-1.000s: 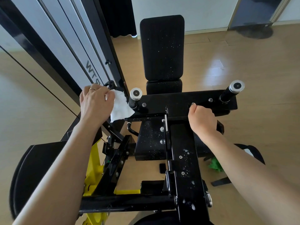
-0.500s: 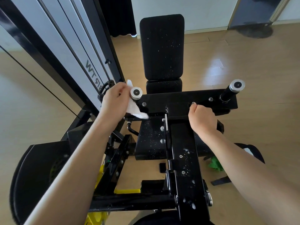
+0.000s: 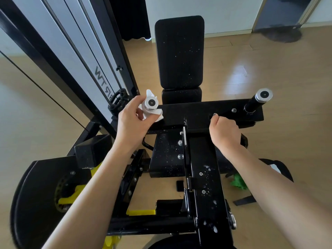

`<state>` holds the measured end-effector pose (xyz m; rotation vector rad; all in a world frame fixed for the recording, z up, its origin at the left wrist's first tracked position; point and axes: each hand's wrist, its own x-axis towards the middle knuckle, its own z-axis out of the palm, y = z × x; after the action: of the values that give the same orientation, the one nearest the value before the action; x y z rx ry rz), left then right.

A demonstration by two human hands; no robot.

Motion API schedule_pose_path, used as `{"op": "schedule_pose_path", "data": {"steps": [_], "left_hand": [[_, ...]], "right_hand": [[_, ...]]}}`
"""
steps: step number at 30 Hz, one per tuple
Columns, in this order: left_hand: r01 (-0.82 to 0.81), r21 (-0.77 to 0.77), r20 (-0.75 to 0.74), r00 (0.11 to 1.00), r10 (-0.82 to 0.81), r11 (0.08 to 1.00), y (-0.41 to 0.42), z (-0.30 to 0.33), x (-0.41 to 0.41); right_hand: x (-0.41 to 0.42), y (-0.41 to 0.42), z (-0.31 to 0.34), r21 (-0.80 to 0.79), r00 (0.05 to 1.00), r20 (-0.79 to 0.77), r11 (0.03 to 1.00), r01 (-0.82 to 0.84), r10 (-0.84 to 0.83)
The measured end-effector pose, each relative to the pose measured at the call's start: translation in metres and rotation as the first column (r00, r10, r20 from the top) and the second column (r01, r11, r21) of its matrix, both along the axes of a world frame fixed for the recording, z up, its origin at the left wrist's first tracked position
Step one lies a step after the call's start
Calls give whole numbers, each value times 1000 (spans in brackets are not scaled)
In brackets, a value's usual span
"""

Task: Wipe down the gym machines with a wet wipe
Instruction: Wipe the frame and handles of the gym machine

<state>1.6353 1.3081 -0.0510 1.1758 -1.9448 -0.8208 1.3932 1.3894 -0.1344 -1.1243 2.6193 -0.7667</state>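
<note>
A black gym machine (image 3: 203,177) with a padded back rest (image 3: 179,53) fills the middle of the view. Its cross bar (image 3: 194,112) carries a chrome-capped left peg (image 3: 151,103) and a right peg (image 3: 258,99). My left hand (image 3: 134,121) holds a white wet wipe (image 3: 152,112) wrapped around the left peg, just below its cap. My right hand (image 3: 224,132) grips the front edge of the cross bar, right of centre. White specks dot the black frame and pads.
A tall weight-stack frame (image 3: 75,56) rises at the left. A round black guard (image 3: 36,194) with yellow parts sits at lower left. On the wooden floor at right lie a green object (image 3: 239,182) and a black bag (image 3: 276,168).
My left hand moved right with the wipe, from the weight-stack frame onto the left peg, and now wraps the wipe around it. My right hand stayed on the cross bar.
</note>
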Motion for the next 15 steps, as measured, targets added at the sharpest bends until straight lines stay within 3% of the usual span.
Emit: {"op": "schedule_pose_path", "data": {"steps": [3, 9, 15], "left_hand": [[-49, -107, -40, 998, 45, 993, -8, -8, -15], [-73, -22, -251, 966, 65, 997, -13, -16, -37], [-83, 175, -169, 979, 113, 981, -36, -57, -27]], "right_hand": [[0, 0, -1, -11, 1000, -5, 1000, 1, -1], [-2, 1, -4, -34, 1000, -2, 999, -9, 9], [-2, 0, -10, -55, 1000, -19, 998, -3, 2]]}}
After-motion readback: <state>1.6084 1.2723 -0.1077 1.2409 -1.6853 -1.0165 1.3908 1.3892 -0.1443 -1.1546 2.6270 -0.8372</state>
